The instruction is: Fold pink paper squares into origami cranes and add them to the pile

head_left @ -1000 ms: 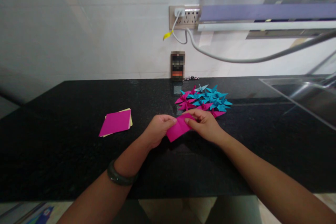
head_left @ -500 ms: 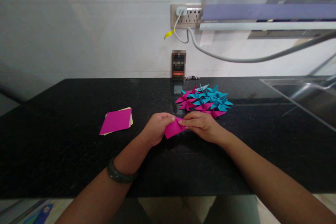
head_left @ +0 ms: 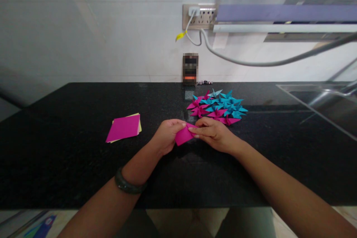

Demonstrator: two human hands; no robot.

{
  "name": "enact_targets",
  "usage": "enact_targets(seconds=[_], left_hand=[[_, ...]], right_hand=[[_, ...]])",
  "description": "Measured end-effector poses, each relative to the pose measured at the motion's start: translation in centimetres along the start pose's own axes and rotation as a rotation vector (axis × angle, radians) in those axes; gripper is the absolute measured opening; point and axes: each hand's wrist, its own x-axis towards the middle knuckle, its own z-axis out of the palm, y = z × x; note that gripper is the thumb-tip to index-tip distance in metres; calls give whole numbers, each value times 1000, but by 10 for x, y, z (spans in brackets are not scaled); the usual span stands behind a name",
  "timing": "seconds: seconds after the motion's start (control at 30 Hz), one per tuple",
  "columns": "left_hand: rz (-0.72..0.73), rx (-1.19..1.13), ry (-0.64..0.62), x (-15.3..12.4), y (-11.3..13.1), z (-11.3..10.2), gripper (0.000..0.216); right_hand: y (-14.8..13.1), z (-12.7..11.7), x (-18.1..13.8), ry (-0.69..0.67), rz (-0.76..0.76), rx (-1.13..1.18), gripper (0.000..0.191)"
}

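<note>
A folded piece of pink origami paper is held between both hands above the black countertop. My left hand pinches its left side, thumb on top. My right hand grips the right side, with thumb and fingertips pressed on the fold and partly hiding it. Just beyond the right hand lies a cluster of folded paper cranes, some pink, several blue and one pale. To the left rests a stack of square paper sheets, magenta on top with yellow edges showing below.
The black countertop runs back to a tiled wall. A phone, blurred out, leans there beside a beaded string. A metal sink is set in at the right. A grey cable hangs from the wall socket.
Both hands stay almost in the same place on the pink paper. The right fingertips have shifted very slightly left along it.
</note>
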Motion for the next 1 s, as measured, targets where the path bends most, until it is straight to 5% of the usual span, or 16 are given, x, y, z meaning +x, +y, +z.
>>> enact_targets(seconds=[0.53,0.7,0.8,1.0], left_hand=[[10,0,-38,0,-3,-2,18],[169,166,50,0,-6,0,17],[224,279,73,-2,-6,3,14],[314,434,86,-3,-5,3,13]], right_hand=[[-7,-4,2,-6,-7,83,24],[-8,9,5,252,369,343,14],[-8,15,7,203,539,442,20],[-8,15,8,132,576,474,21]])
